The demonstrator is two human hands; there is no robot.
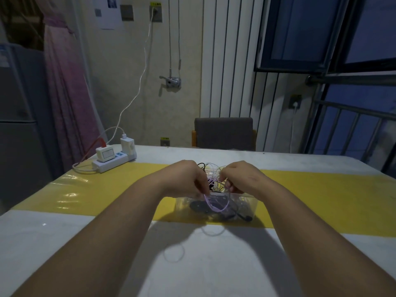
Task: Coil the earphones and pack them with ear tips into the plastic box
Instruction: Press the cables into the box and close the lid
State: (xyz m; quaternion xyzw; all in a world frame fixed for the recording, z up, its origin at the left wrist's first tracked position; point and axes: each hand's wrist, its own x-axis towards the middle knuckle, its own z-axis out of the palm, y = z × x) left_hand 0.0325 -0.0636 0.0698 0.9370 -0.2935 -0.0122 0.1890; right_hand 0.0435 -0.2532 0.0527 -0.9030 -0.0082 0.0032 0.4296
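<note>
While the pale lilac earphone cable (pixel 216 205) sags in a loose loop between them, both hands hover right over the open top of the clear plastic box (pixel 251 209). Whether that loop hangs inside the box or just in front of its near wall, I can't tell. The left hand (pixel 188 179) pinches one side of the loop between thumb and fingers. The right hand (pixel 242 177), fingers curled in tight, grips the other side. That looks like a coil being shaped, held low over the box so it can drop straight in. Black earphone leads (pixel 199 207) already lie on the bottom, and thin white wires (pixel 212 168) arch up behind the hands. Ear tips? None I can make out in this dim light. The box sits on a glossy yellow strip (pixel 321 200) across the pale desk (pixel 64 232), within easy reach. At the far left corner is a white power strip (pixel 114 162) with chargers plugged in.
</note>
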